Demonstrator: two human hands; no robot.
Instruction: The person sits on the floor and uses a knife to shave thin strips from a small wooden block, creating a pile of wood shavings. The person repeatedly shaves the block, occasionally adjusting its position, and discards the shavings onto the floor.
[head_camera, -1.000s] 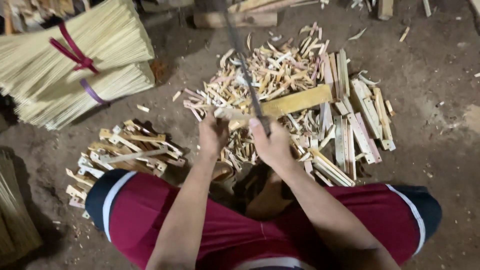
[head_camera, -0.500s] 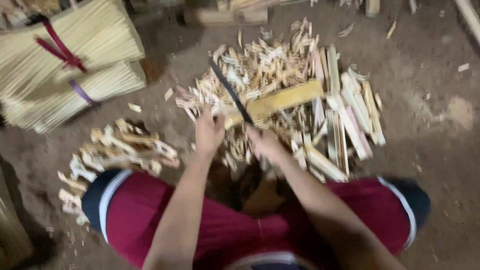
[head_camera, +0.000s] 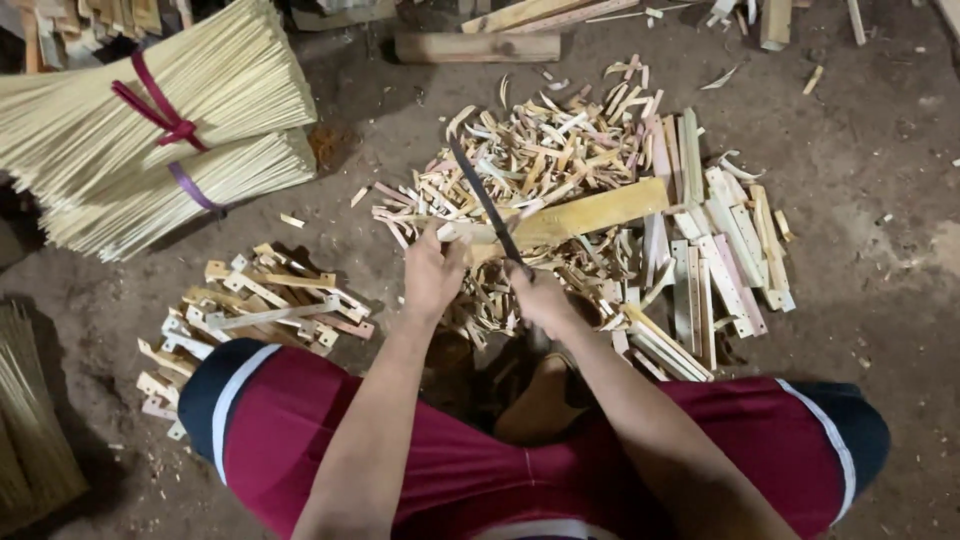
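I sit on the ground with red shorts on my knees. My left hand (head_camera: 432, 272) grips the near end of a flat yellow bamboo slat (head_camera: 590, 212) that points away to the right. My right hand (head_camera: 540, 298) holds the handle of a long dark knife (head_camera: 486, 205), whose blade slants up and left across the slat's near end. Under and behind the slat lies a heap of pale bamboo shavings (head_camera: 540, 150).
Two tied bundles of thin bamboo sticks (head_camera: 150, 130) lie at the upper left. A small pile of short offcuts (head_camera: 250, 300) sits by my left knee. Cut flat slats (head_camera: 710, 270) lie in rows at the right. A wooden block (head_camera: 478, 46) rests at the top.
The knife blade has shifted slightly on the slat while both hands kept their grip. The camera view swung a little left and back.
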